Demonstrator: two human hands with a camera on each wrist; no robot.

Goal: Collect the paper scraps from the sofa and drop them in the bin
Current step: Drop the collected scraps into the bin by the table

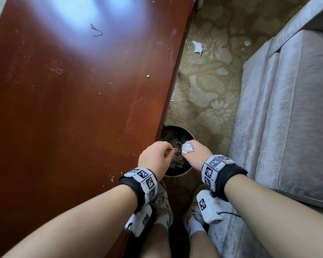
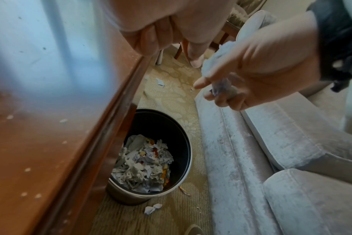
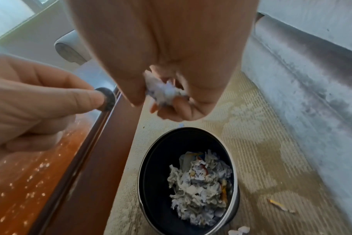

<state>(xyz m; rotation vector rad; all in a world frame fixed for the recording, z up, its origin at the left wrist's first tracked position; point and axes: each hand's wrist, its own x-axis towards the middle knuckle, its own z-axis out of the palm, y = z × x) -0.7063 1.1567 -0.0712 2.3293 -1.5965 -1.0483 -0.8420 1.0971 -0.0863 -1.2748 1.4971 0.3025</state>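
Note:
Over the round black bin [image 1: 187, 171] my right hand [image 1: 193, 155] grips a crumpled wad of white paper scraps [image 1: 187, 147]. The wad [image 3: 165, 93] shows between the curled fingers in the right wrist view, directly above the bin's opening [image 3: 234, 167]. Beside it, my left hand [image 1: 157, 157] hovers over the bin's left rim with its fingers curled in and nothing visible in them. A ring sits on one finger. The bin [image 2: 188, 160] holds a heap of shredded and crumpled paper. The grey sofa [image 1: 287, 108] runs along the right.
A red-brown wooden table [image 1: 73, 90] fills the left, and its edge overhangs the bin. Loose scraps [image 1: 197, 46] lie on the patterned carpet further off, another scrap [image 2: 153, 208] lies near the bin's base. My shoes [image 1: 162, 203] stand just behind the bin.

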